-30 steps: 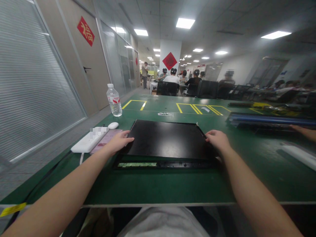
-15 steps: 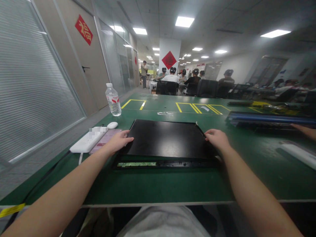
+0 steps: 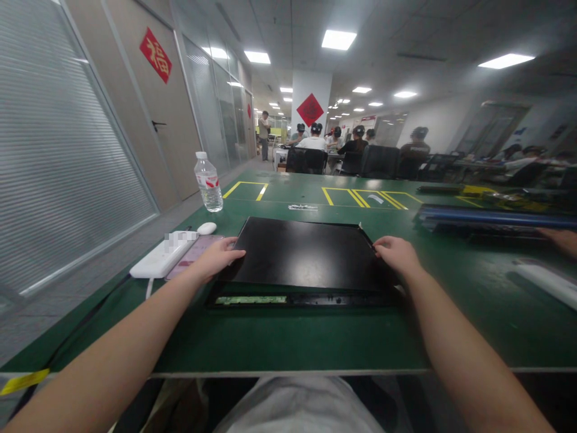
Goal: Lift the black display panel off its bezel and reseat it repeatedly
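Observation:
A flat, glossy black screen panel (image 3: 302, 249) lies over a thin black frame (image 3: 338, 299) on the green table. Its near edge is raised a little above the frame's near strip, where a narrow green circuit board (image 3: 251, 300) shows. My left hand (image 3: 220, 257) grips the panel's left edge, thumb on top and fingers curled around the side. At the right edge, my right hand (image 3: 396, 252) pinches the panel between thumb and fingers. Whether the fingers also touch the frame beneath, I cannot tell.
Left of the panel are a white power strip (image 3: 164, 255), a phone (image 3: 192, 257), a white oval case (image 3: 207, 228) and a water bottle (image 3: 208, 183). Another person's hand (image 3: 559, 239) is by a blue-black panel (image 3: 496, 218) at right. A white bar-shaped object (image 3: 547, 282) lies nearer.
Both hands keep their hold on the panel, which has barely moved. The whole view has shifted very slightly.

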Motion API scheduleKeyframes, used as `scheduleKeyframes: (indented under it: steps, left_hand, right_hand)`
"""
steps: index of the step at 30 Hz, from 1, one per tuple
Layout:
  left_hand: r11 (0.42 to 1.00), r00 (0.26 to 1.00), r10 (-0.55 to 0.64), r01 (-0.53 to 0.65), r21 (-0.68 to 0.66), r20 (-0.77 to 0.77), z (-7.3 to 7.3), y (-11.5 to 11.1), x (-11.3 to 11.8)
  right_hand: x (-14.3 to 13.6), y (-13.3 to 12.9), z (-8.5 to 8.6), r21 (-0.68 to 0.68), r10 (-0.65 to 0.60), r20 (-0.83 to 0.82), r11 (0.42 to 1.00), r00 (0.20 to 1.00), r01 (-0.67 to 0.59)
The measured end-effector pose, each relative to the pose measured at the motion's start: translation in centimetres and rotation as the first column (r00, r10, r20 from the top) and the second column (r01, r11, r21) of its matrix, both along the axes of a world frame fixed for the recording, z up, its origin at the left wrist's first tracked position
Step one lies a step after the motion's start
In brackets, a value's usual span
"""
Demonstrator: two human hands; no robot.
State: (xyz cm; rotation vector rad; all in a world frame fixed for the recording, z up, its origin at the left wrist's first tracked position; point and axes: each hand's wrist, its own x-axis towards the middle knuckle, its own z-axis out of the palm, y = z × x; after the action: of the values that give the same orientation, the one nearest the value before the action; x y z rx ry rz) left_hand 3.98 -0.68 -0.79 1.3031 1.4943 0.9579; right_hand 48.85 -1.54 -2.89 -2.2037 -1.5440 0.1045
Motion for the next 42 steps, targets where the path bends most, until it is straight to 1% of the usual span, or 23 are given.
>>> scheduleKeyframes:
  steps: [7, 10, 13, 16, 20, 23, 25, 27, 29, 32, 37, 42]
  left_hand:
    - [0.999, 0.998, -0.023, 0.025, -0.020, 0.061, -0.3, 0.2, -0.1]
    - [1.000, 0.999, -0.017, 0.018, -0.010, 0.036, -0.1, 0.0, -0.1]
    - [0.999, 1.000, 0.024, -0.023, 0.031, -0.014, 0.2, -0.2, -0.1]
    - [0.998, 0.999, 0.046, -0.046, 0.042, -0.022, 0.5, -0.3, 0.0]
    - [0.998, 0.996, 0.055, -0.057, 0.030, 0.069, 0.5, -0.4, 0.1]
    - [0.996, 0.988, 0.040, -0.050, 0.069, 0.148, 0.2, -0.2, 0.0]
    - [0.993, 0.987, 0.023, -0.041, 0.111, 0.160, -0.1, 0.0, -0.3]
    - [0.988, 0.992, 0.001, -0.019, 0.152, 0.123, -0.3, 0.3, -0.6]
    - [0.984, 0.999, -0.013, 0.005, 0.178, 0.047, -0.5, 0.5, -0.8]
    - [0.985, 0.996, -0.007, 0.023, 0.170, -0.089, -0.7, 0.8, -1.1]
    - [0.980, 0.959, 0.024, 0.034, 0.197, -0.282, -1.4, 1.3, -1.4]
    - [0.973, 0.909, -0.018, 0.111, 0.201, -0.416, -2.1, 1.8, -1.6]
  right_hand:
    - [0.0, 0.0, 0.2, -0.013, 0.004, -0.044, 1.000, 0.999, -0.005]
    - [0.0, 0.0, 0.1, -0.011, 0.000, -0.049, 1.000, 0.999, 0.000]
    - [0.1, 0.1, 0.0, -0.007, 0.002, -0.079, 1.000, 0.997, -0.002]
    - [0.2, 0.1, 0.0, 0.002, -0.005, -0.115, 1.000, 0.993, 0.006]
    - [0.5, 0.2, -0.2, 0.018, -0.017, -0.157, 1.000, 0.987, 0.020]
    - [0.7, 0.4, -0.5, 0.017, -0.022, -0.180, 1.000, 0.984, 0.025]
    - [0.7, 0.4, -0.5, 0.015, -0.021, -0.184, 1.000, 0.983, 0.024]
    - [0.7, 0.4, -0.5, 0.016, -0.021, -0.183, 1.000, 0.983, 0.024]
    - [0.6, 0.3, -0.4, 0.023, -0.020, -0.174, 0.999, 0.985, 0.024]
    - [0.5, 0.2, -0.2, 0.022, -0.017, -0.164, 1.000, 0.986, 0.021]
    - [0.6, 0.3, -0.2, 0.016, -0.024, -0.185, 1.000, 0.982, 0.027]
    - [0.7, 0.3, -0.4, 0.025, -0.012, -0.193, 1.000, 0.981, 0.017]
